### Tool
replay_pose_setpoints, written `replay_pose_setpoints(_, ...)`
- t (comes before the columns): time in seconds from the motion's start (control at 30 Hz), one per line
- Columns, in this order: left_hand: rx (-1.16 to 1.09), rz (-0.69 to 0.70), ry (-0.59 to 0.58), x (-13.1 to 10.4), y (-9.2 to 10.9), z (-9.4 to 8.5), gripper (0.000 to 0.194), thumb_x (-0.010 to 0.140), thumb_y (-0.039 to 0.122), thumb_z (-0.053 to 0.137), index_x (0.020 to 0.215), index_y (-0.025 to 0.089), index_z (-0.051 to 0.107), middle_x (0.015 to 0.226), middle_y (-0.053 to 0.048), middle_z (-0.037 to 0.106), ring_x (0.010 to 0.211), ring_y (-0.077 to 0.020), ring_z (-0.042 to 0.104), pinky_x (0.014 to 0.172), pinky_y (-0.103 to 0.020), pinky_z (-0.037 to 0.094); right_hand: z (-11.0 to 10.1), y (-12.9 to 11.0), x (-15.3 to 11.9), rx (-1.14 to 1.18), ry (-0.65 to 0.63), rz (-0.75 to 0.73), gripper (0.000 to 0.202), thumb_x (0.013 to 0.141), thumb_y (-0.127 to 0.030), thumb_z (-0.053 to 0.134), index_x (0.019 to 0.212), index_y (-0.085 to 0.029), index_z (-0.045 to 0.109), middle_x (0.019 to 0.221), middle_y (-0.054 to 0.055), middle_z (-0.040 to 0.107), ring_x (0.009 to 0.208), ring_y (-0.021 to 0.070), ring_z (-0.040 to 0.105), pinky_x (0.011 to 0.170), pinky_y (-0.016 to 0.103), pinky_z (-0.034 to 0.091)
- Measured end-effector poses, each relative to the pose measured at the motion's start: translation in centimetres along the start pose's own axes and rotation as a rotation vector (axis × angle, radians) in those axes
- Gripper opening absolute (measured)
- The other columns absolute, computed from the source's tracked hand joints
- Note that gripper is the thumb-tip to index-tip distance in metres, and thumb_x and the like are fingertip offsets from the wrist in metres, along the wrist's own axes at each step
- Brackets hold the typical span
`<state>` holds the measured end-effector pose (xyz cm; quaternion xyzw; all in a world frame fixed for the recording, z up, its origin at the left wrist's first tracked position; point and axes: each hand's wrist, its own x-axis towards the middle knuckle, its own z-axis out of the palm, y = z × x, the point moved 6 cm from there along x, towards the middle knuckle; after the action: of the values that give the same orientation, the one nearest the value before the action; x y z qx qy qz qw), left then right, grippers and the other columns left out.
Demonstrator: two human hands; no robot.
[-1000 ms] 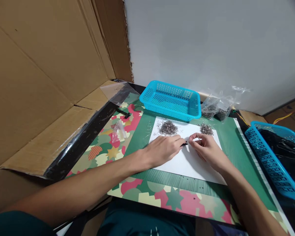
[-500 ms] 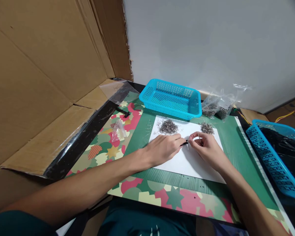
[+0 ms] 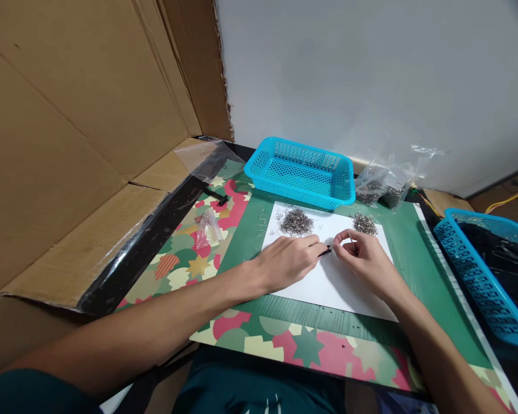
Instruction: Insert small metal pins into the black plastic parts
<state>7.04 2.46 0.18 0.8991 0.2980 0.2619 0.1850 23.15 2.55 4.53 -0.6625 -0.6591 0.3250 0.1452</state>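
Note:
Over a white sheet of paper (image 3: 328, 290), my left hand (image 3: 291, 261) is closed on a small black piece (image 3: 327, 251) that sticks out past its fingertips. My right hand (image 3: 362, 257) faces it from the right, thumb and forefinger curled together near the end of the black piece. A thin metal shaft (image 3: 351, 237) shows between the right fingers. One heap of small metal parts (image 3: 297, 222) lies behind my left hand, and a smaller metal heap (image 3: 365, 223) lies behind my right.
A blue basket (image 3: 300, 190) stands at the back against the wall. Clear bags of metal parts (image 3: 391, 187) sit beside it. Another blue basket (image 3: 479, 270) with black plastic is at the right. A small clear bag (image 3: 208, 230) and a black tool (image 3: 216, 196) lie at the left.

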Motion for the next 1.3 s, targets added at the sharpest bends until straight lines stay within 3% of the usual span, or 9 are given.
replay_pose_setpoints(0.2, 0.02, 0.016, -0.009, 0.0, 0.2, -0.2, 0.021, 0.1, 0.015, 0.056, 0.118, 0.018, 0.065, 0.101, -0.003, 0.067, 0.077, -0.017, 0.067, 0.053, -0.033, 0.035, 0.0, -0.3, -0.1, -0.02, -0.023, -0.008, 0.032, 0.094, -0.048, 0.059, 0.088, -0.017, 0.06, 0.055, -0.006, 0.036, 0.054, 0.0104, 0.029, 0.05, 0.025, 0.019)
replay_pose_setpoints(0.47, 0.109, 0.083, 0.028, -0.1, 0.5, -0.2, 0.034, 0.097, 0.009, 0.054, 0.129, 0.018, 0.063, 0.104, -0.003, 0.066, 0.078, -0.0184, 0.068, 0.053, -0.033, 0.04, -0.3, 0.4, -0.2, 0.019, -0.071, 0.096, 0.038, 0.098, -0.053, 0.06, 0.102, -0.016, 0.067, 0.058, -0.003, 0.05, 0.049, 0.0095, 0.033, 0.047, 0.023, 0.021)
replay_pose_setpoints(0.73, 0.024, 0.05, 0.107, -0.2, 0.4, -1.0, 0.04, 0.097, 0.013, 0.059, 0.137, 0.02, 0.061, 0.103, -0.002, 0.067, 0.077, -0.0171, 0.069, 0.057, -0.03, 0.044, 0.1, 1.4, -0.2, 0.251, -0.173, 0.141, 0.045, 0.096, -0.059, 0.065, 0.105, -0.015, 0.069, 0.052, -0.007, 0.039, 0.045, 0.0094, 0.029, 0.043, 0.024, 0.021)
replay_pose_setpoints(0.87, -0.07, 0.004, 0.114, -0.1, 0.0, -1.2, 0.036, 0.098, 0.015, 0.06, 0.133, 0.02, 0.062, 0.105, -0.002, 0.067, 0.081, -0.0179, 0.07, 0.061, -0.029, 0.048, 0.0, 0.9, -0.3, 0.253, -0.177, 0.097, 0.043, 0.096, -0.057, 0.066, 0.106, -0.015, 0.068, 0.054, -0.007, 0.04, 0.045, 0.0091, 0.029, 0.043, 0.024, 0.02)
replay_pose_setpoints(1.1, -0.216, -0.058, 0.087, -0.1, -0.6, -1.0, 0.034, 0.101, 0.02, 0.056, 0.134, 0.023, 0.064, 0.116, -0.003, 0.07, 0.09, -0.0195, 0.072, 0.073, -0.031, 0.054, -0.9, -0.4, 0.0, 0.037, -0.055, -0.105, 0.037, 0.1, -0.051, 0.062, 0.091, -0.016, 0.072, 0.058, -0.005, 0.035, 0.053, 0.0099, 0.03, 0.05, 0.026, 0.02)
replay_pose_setpoints(1.3, -0.523, -0.211, 0.12, 0.4, -1.7, -1.6, 0.03, 0.101, 0.026, 0.058, 0.129, 0.023, 0.069, 0.126, -0.002, 0.074, 0.113, -0.0215, 0.07, 0.098, -0.036, 0.054, -1.9, -2.4, -1.4, -0.277, 0.256, -0.404, 0.023, 0.101, -0.033, 0.063, 0.094, -0.018, 0.078, 0.056, -0.005, 0.035, 0.051, 0.0096, 0.031, 0.052, 0.026, 0.025)
